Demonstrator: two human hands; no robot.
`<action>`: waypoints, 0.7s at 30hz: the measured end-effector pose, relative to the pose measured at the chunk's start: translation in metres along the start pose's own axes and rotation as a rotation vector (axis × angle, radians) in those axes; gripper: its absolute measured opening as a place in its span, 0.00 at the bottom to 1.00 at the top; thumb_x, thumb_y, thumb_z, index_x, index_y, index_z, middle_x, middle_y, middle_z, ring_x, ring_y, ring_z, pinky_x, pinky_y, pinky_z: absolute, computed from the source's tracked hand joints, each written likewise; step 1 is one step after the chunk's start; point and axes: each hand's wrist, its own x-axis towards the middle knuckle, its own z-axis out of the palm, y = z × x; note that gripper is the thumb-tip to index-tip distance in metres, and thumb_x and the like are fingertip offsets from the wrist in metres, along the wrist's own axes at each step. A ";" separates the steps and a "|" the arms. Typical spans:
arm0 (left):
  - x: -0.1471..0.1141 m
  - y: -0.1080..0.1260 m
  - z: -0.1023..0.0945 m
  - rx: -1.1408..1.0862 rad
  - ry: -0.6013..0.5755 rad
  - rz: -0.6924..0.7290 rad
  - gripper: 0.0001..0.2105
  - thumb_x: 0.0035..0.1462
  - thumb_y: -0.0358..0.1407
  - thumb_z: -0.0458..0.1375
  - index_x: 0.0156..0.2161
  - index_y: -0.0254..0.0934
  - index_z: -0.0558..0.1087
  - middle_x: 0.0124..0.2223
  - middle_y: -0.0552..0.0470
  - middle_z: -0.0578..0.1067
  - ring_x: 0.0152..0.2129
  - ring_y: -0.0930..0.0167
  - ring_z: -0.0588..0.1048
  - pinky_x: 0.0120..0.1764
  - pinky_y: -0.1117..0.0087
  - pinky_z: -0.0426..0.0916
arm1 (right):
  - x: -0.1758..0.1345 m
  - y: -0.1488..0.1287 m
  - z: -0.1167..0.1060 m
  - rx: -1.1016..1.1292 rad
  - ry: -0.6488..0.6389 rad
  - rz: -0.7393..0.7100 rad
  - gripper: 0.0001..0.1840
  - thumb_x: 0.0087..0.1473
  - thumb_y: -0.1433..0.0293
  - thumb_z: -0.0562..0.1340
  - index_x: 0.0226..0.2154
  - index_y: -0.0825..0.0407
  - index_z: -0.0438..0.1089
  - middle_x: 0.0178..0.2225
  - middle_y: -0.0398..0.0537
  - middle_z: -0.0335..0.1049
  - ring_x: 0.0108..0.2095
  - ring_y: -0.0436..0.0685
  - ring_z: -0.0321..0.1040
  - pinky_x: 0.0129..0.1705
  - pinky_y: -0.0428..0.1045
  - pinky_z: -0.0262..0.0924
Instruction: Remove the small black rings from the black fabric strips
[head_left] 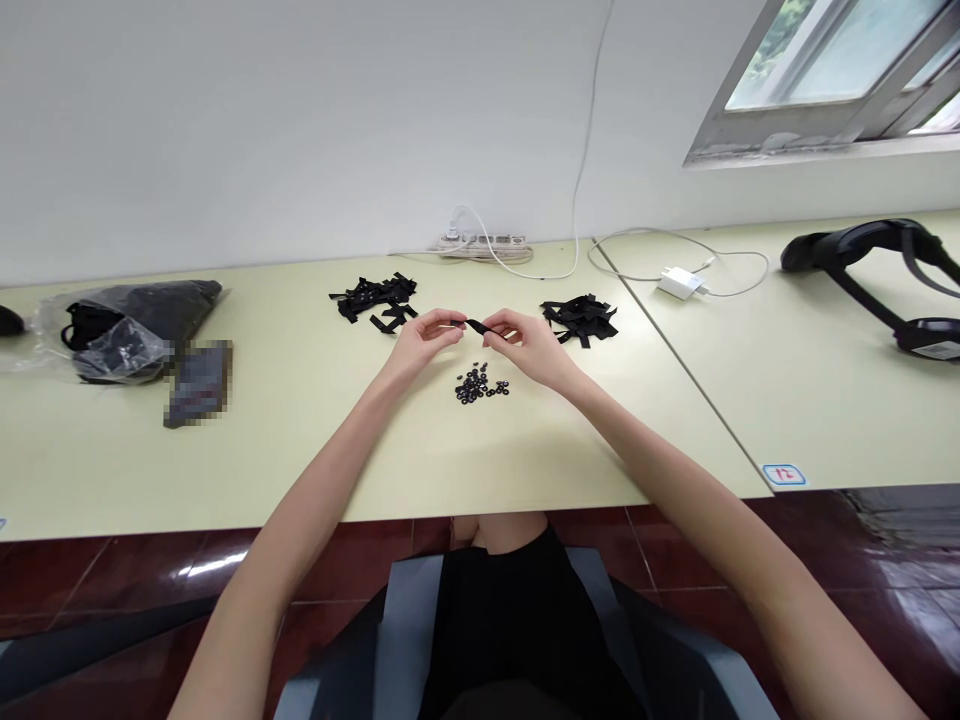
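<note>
A short black fabric strip (477, 326) is stretched between my two hands above the table. My left hand (421, 345) pinches its left end, where a small dark part at the fingertips is too small to make out. The fingers of my right hand (531, 347) are closed on the other end. Just below the hands lies a loose heap of small black rings (474, 384). One pile of black strips (375, 296) lies beyond my left hand, and a second pile of strips (580, 318) sits to the right of my right hand.
Against the wall lies a power strip (484, 246) with a white cable. A white charger (681, 283) and a black headset (862, 260) are on the right. At left are a dark bag in clear plastic (150, 325) and a blurred dark object (199, 383).
</note>
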 end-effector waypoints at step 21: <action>-0.006 -0.003 0.007 0.193 -0.139 0.096 0.16 0.64 0.51 0.71 0.46 0.41 0.84 0.53 0.45 0.79 0.51 0.61 0.78 0.53 0.59 0.73 | -0.006 0.002 0.002 -0.212 0.005 -0.140 0.06 0.68 0.68 0.61 0.47 0.46 0.69 0.47 0.51 0.81 0.47 0.63 0.76 0.50 0.58 0.71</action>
